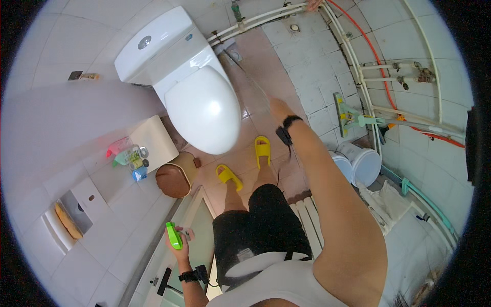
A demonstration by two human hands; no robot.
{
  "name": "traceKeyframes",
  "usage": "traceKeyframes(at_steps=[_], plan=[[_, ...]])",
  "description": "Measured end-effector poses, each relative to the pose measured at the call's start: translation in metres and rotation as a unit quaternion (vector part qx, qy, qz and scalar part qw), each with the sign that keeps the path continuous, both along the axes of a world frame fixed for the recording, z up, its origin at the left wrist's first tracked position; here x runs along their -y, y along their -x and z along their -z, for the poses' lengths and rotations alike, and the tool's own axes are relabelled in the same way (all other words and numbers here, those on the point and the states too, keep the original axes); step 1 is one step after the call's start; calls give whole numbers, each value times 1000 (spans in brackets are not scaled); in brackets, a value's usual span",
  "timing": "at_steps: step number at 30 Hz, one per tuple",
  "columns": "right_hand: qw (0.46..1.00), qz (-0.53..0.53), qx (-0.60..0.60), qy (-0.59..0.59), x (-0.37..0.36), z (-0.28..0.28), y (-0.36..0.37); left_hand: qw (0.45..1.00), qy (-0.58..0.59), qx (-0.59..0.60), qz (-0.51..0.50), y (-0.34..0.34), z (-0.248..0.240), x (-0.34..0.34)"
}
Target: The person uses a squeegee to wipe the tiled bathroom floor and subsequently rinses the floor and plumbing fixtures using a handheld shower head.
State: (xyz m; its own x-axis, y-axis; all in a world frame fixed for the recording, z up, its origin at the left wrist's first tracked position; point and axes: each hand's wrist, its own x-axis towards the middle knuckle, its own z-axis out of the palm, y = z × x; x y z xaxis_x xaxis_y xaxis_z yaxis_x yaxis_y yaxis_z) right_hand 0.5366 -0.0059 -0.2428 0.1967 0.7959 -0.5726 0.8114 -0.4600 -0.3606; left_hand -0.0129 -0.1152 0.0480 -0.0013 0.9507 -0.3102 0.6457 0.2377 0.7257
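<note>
Right hand (279,109) closed round thin rod (249,77); rod's long axis slants forward-left from fist, far end near grey floor drain (233,54) beside toilet (203,110). Right hand nearer drain; left hand (183,250), well apart, grips bright green gadget (174,236), kind unclear.

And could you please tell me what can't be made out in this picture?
- Head view: the inside of the toilet, hidden by its shut lid.
- Head view: the grip end of the thin rod, hidden by the right hand.
- Head view: what the green thing is; too small, partly covered by the left hand.
</note>
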Motion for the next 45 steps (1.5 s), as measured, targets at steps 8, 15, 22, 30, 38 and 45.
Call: traceKeyframes(at_steps=[8, 15, 22, 30, 38, 45], plan=[[985, 130, -56, 95, 133, -19, 31, 1000, 4, 21, 0, 1, 0, 0], [938, 81, -53, 334, 394, -155, 95, 999, 36, -7, -12, 8, 0, 15], [985, 11, -45, 165, 244, -112, 62, 1000, 5, -21, -1, -9, 4, 23], [998, 24, -30, -48, -35, -23, 65, 995, -33, 12, -91, -18, 19, 53], [983, 114, -91, 112, 144, -92, 29, 997, 38, 19, -65, -28, 25, 55], [950, 20, -28, 310, 278, -119, 43, 995, 37, 52, -72, -28, 31, 53]])
